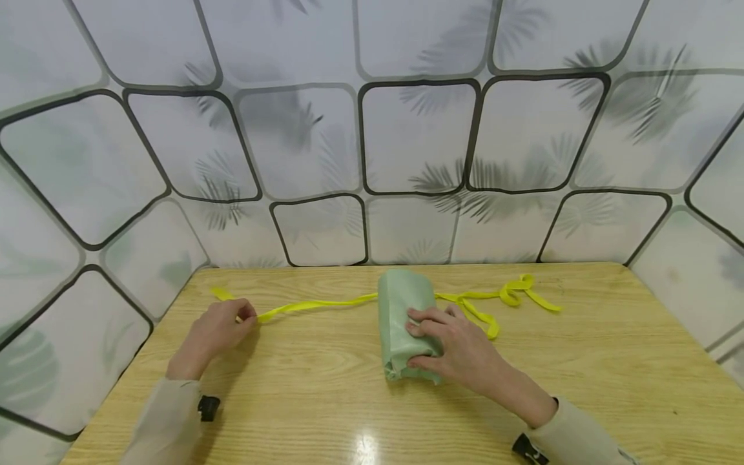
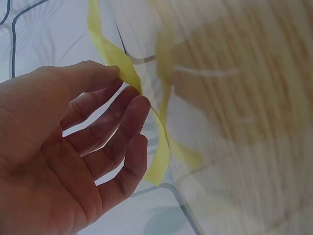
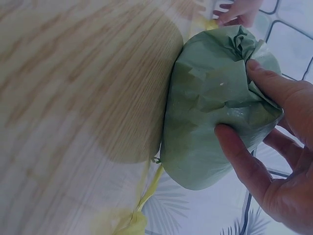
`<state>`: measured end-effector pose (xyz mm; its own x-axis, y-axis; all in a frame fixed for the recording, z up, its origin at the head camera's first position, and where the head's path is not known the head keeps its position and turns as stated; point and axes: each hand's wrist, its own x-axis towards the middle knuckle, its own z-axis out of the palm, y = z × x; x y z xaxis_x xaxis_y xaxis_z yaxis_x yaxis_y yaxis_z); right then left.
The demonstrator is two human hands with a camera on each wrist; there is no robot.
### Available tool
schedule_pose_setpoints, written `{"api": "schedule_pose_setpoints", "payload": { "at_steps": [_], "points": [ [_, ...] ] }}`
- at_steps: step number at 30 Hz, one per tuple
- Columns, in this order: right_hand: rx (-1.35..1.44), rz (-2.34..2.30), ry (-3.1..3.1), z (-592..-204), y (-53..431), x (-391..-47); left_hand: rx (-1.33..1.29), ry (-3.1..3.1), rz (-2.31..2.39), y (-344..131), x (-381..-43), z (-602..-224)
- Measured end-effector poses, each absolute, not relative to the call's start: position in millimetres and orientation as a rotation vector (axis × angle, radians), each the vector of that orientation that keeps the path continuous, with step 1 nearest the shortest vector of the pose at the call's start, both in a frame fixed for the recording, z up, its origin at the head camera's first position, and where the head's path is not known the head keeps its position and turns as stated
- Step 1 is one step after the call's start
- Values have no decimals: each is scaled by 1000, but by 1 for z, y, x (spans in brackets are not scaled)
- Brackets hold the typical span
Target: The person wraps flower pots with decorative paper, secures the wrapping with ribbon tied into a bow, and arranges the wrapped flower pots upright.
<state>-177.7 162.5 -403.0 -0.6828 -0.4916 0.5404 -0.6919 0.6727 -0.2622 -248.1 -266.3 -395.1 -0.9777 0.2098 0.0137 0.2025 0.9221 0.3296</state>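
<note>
A package wrapped in pale green paper (image 1: 401, 310) lies on the table with its long side running away from me. My right hand (image 1: 465, 349) holds it from the right, fingers over its top and thumb near the close end. The right wrist view shows the folded, crumpled paper end (image 3: 244, 93) between those fingers. A yellow ribbon (image 1: 316, 303) runs beneath or behind the package; which one is hidden. Left of the package, my left hand (image 1: 215, 332) pinches the ribbon between thumb and fingertips. Its short free end (image 2: 159, 164) hangs past the fingers in the left wrist view.
The ribbon's other part (image 1: 511, 294) lies in loose curls on the table right of the package. The wooden table (image 1: 314, 413) is glossy and reflects light. A patterned cloth wall (image 1: 418, 142) with leaf prints stands behind the table and along both sides.
</note>
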Motion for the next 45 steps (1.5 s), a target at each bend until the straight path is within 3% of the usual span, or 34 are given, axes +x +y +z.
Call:
{"api": "schedule_pose_setpoints", "payload": {
  "at_steps": [21, 25, 28, 34, 45],
  "points": [
    [918, 620, -2470, -402, 165, -176, 295, 3082, 363, -260, -240, -395],
    [911, 615, -2471, -402, 165, -176, 387, 3184, 407, -234, -231, -391],
    [897, 598, -2474, -402, 165, -176, 451, 3152, 695, -200, -224, -387],
    [844, 576, -2492, -403, 166, -175, 265, 2520, 1450, -119, -207, -383],
    [756, 559, -2497, -405, 160, -173, 246, 1973, 1588, -67, -202, -396]
  ]
}}
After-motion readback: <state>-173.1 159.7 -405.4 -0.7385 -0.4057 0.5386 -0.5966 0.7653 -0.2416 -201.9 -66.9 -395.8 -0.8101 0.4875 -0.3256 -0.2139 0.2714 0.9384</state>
